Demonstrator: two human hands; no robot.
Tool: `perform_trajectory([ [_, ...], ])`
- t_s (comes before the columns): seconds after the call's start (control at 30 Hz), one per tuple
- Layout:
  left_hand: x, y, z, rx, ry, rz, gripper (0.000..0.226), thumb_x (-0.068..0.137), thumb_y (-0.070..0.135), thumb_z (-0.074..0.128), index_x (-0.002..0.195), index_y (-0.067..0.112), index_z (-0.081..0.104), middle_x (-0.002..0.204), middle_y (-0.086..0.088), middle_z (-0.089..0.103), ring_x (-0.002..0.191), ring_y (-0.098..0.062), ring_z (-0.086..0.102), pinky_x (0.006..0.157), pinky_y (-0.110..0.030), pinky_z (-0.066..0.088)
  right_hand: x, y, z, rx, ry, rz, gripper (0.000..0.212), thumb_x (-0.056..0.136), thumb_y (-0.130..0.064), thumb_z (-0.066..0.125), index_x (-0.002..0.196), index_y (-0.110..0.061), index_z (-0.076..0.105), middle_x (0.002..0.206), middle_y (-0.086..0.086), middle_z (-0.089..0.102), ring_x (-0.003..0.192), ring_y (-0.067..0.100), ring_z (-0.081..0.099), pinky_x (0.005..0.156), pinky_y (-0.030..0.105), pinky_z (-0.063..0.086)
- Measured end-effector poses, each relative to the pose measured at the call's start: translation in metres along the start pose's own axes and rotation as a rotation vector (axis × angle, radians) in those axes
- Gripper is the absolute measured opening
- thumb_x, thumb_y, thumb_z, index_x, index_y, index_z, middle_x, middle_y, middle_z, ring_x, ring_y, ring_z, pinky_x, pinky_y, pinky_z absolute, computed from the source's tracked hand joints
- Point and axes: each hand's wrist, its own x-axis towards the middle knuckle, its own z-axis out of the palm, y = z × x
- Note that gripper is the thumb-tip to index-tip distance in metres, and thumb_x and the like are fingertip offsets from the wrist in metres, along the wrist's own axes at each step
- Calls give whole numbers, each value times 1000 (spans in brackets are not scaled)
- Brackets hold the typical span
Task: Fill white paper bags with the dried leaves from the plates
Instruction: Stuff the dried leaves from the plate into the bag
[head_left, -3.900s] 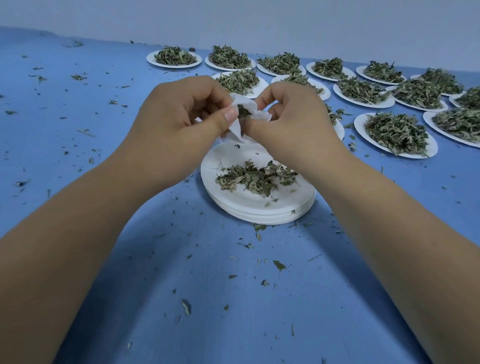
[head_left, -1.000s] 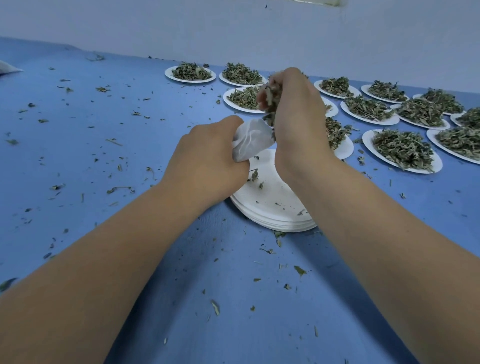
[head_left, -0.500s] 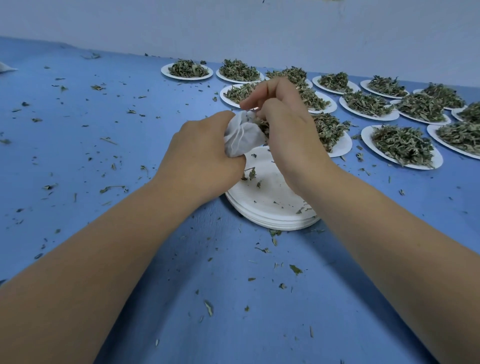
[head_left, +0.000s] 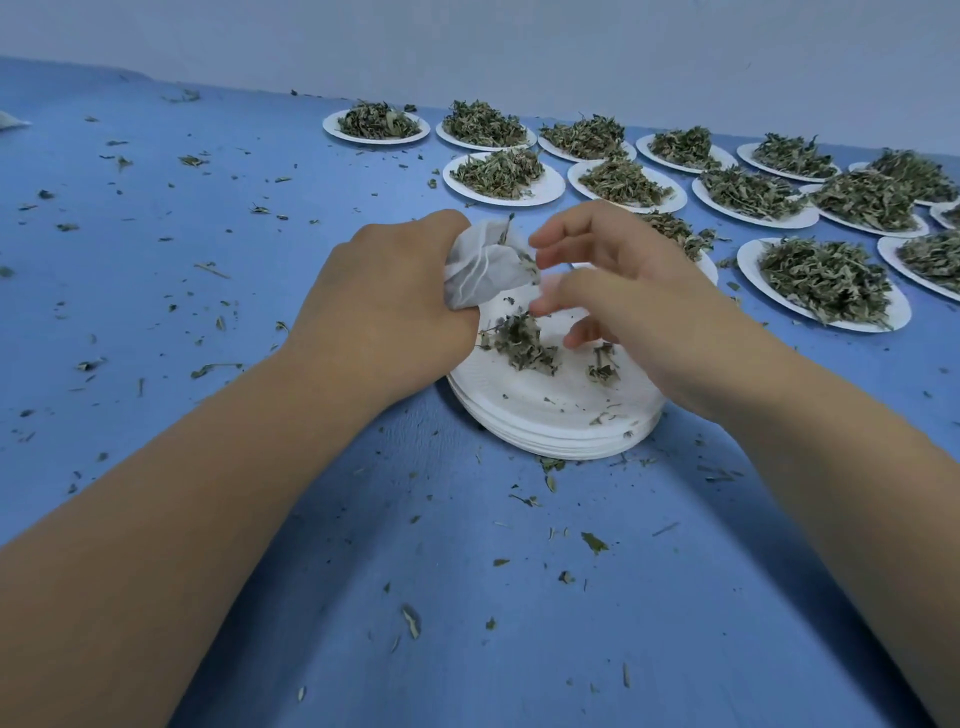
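Head view: the left hand (head_left: 384, 306) has its grip clamped on the white paper bag (head_left: 485, 273), just over the near stack of plates (head_left: 561, 441). Half a second ago the right hand (head_left: 628, 291) was pinching leaves into the bag mouth. Now it's off, grip apart, fingers spread and blurred. A small clump of leaves (head_left: 524, 348) now lies on the top plate, which was nearly bare. We read that as spill, so this bag needs another pinch. Full plates (head_left: 501, 176) wait behind on the tabletop (head_left: 260, 571). We see no readable brands, labels or writing.
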Motion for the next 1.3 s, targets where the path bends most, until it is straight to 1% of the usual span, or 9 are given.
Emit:
perform_trajectory([
  [0.2, 0, 1, -4, 76, -9, 64, 32, 76, 22, 63, 71, 29, 32, 64, 7, 44, 60, -14, 45, 51, -28, 30, -11, -6, 2, 38, 49, -129, 15, 87, -7, 77, 93, -17, 67, 87, -2, 73, 79, 21, 76, 63, 27, 58],
  [0.3, -1, 4, -8, 122, -33, 88, 22, 77, 19, 63, 88, 31, 48, 74, 5, 54, 70, -27, 52, 58, -33, 38, -12, -8, 4, 33, 93, -172, 13, 87, -3, 77, 87, -13, 70, 78, 3, 74, 74, 20, 74, 63, 23, 56],
  [0.47, 1, -4, -13, 154, 30, 50, 28, 73, 15, 59, 78, 30, 37, 68, 6, 47, 68, -29, 48, 58, -33, 32, -14, -4, -5, -490, 61, -161, 12, 92, -38, 70, 103, -33, 70, 93, -28, 67, 87, -7, 60, 72, 11, 42],
  [0.53, 3, -8, -11, 135, 32, 0, 26, 72, 15, 59, 76, 26, 36, 67, 6, 47, 67, -28, 49, 56, -33, 33, -16, -2, 0, -661, -90, -181, 36, 94, -55, 60, 124, -36, 63, 115, -27, 60, 106, -7, 50, 86, 11, 38],
  [0.63, 4, -9, -3, 88, -27, -71, 17, 75, 25, 60, 78, 23, 43, 71, 4, 54, 71, -26, 54, 60, -37, 46, -19, -4, 14, -769, -279, -274, 48, 100, -56, 47, 138, -28, 54, 134, -12, 56, 125, 9, 47, 105, 26, 38],
  [0.83, 1, -7, 5, 93, -72, -36, 15, 81, 35, 57, 90, 26, 51, 78, 3, 57, 76, -28, 55, 67, -39, 49, -33, -8, 12, -814, -303, -443, 34, 106, -41, 47, 113, -16, 68, 104, -5, 65, 101, 17, 57, 92, 35, 45],
  [1.07, 0, -1, 11, 133, -42, 82, 16, 84, 36, 56, 86, 25, 45, 71, 6, 50, 71, -26, 52, 62, -37, 45, -51, 1, 12, -916, -298, -431, 53, 101, -56, 42, 134, -19, 60, 132, -1, 57, 124, 22, 52, 102, 41, 43],
  [1.2, 1, -2, 14, 159, -61, 79, 15, 87, 37, 55, 89, 24, 47, 71, 6, 49, 71, -25, 51, 62, -36, 43, -58, 8, 11, -839, -154, -531, 38, 105, -40, 45, 98, -8, 66, 95, 5, 61, 92, 28, 55, 83, 42, 46],
  [1.3, 1, -3, 14, 150, -63, 103, 19, 85, 35, 57, 83, 24, 42, 70, 6, 47, 68, -24, 49, 57, -34, 33, -59, 11, 11, -830, -52, -529, 35, 103, -39, 48, 99, -8, 65, 97, 4, 59, 92, 27, 53, 83, 43, 44],
])
